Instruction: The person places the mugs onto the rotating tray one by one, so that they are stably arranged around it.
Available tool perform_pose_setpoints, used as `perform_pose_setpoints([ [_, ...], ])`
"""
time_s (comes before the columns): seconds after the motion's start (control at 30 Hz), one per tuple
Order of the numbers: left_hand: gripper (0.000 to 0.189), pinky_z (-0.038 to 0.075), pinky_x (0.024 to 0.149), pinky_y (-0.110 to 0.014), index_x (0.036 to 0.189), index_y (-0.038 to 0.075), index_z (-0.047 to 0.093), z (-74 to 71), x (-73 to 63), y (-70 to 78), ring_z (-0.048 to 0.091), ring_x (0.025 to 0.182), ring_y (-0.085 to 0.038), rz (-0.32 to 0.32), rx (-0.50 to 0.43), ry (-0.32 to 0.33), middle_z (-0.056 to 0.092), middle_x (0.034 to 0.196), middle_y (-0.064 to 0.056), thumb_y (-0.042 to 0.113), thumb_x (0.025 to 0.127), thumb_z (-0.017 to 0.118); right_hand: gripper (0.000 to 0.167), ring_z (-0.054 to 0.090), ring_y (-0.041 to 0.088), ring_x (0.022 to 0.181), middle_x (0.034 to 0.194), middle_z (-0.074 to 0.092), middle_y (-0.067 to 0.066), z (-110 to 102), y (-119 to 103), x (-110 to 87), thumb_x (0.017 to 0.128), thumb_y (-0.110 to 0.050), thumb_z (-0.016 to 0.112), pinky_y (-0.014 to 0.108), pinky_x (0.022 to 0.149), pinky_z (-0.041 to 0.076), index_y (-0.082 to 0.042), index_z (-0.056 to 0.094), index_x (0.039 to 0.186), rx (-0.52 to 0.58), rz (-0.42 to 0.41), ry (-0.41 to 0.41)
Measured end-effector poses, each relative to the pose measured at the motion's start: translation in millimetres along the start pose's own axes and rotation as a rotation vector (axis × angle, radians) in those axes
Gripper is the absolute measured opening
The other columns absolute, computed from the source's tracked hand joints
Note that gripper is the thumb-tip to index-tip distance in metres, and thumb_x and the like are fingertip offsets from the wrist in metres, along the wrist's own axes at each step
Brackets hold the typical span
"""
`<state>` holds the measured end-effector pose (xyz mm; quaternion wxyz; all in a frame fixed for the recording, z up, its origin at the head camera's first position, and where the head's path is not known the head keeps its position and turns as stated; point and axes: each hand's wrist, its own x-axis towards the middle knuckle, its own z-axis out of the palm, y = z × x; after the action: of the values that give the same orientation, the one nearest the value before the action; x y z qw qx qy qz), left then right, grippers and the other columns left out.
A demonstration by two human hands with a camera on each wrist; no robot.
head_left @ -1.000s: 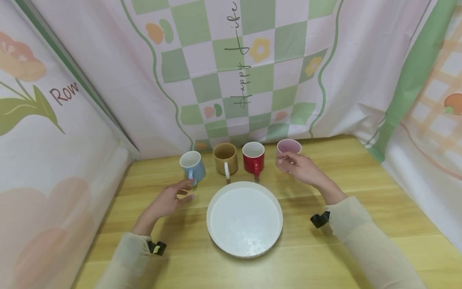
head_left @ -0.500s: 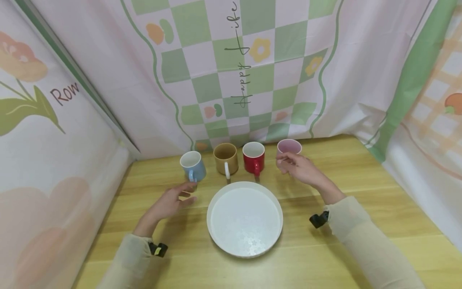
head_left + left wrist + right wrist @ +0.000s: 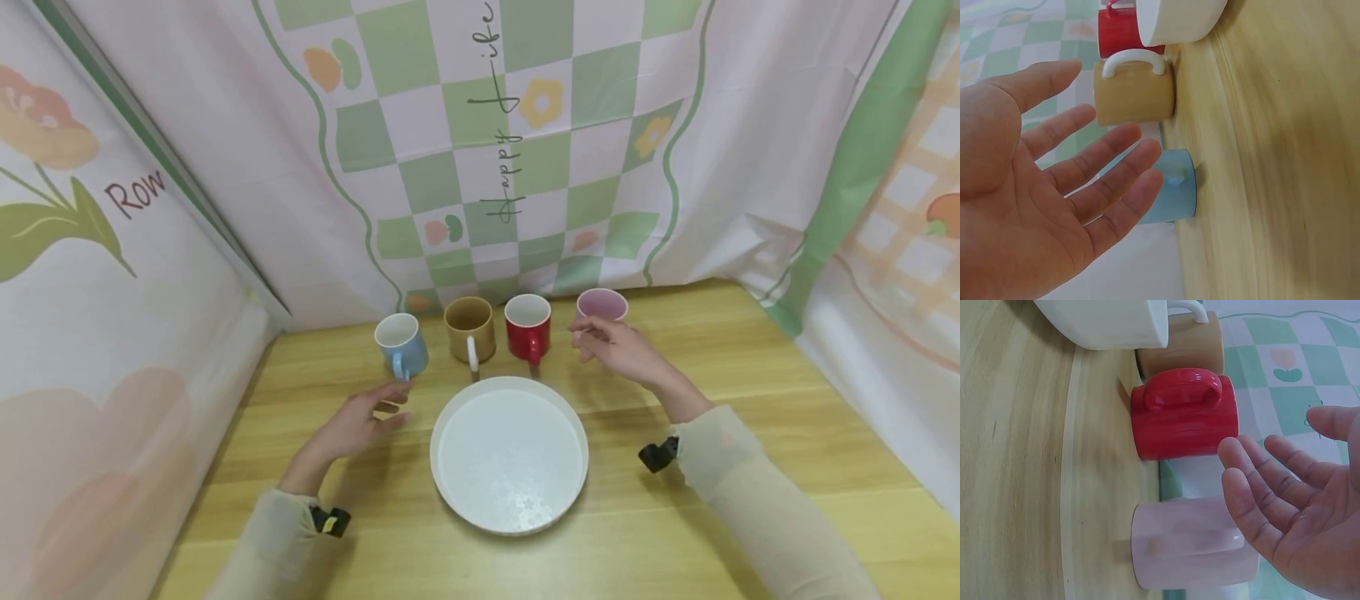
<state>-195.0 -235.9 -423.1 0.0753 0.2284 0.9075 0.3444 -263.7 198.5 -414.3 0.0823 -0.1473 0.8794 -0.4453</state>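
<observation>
Left of centre in the head view, the light-blue mug (image 3: 405,343) is standing, long axis vertical, handle (image 3: 398,364) pointing toward the lower edge; the left hand (image 3: 358,422) is hovering nearby, fingers spread. Right of centre, the right hand (image 3: 618,347), fingers extended, is partly hiding the upright pink mug (image 3: 602,304), its handle (image 3: 1200,544) seemingly matching.

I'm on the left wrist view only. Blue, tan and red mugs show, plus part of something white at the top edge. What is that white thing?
Observer: A round, shallow white tray.
Operator: Anything past the red mug?
Observer: Yes, a pink mug at the end of the row.
Operator: Is the right hand gripping it?
Observer: No, the right wrist view shows that hand holding nothing.
</observation>
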Motion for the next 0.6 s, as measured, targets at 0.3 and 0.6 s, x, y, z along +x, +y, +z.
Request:
perform_pose_setpoints([
  [0.3, 0.051, 0.057, 0.094, -0.05, 0.144, 0.004, 0.049, 4.3, -1.8, -2.4, 0.066, 0.112, -0.043, 0.005, -0.003, -0.006, 0.062, 0.133, -0.026, 0.016, 0.097, 0.065, 0.042, 0.067, 0.029, 0.1, 0.127, 0.063, 0.023, 2.6, 2.7, 3.3, 0.107, -0.035, 0.046, 0.047, 0.083, 0.058, -0.007, 0.052, 0.138, 0.014, -0.002, -0.002],
  [0.6, 0.052, 0.058, 0.092, -0.047, 0.145, 0.005, 0.048, 5.3, -2.1, -2.9, 0.065, 0.114, -0.043, 0.022, -0.024, -0.037, 0.061, 0.134, -0.027, 0.021, 0.098, 0.064, 0.038, 0.067, 0.03, 0.097, 0.126, 0.065, 0.022, 5.6, 0.5, 5.0, 0.107, -0.031, 0.047, 0.035, 0.077, 0.056, -0.006, 0.054, 0.135, 0.03, -0.011, -0.001],
])
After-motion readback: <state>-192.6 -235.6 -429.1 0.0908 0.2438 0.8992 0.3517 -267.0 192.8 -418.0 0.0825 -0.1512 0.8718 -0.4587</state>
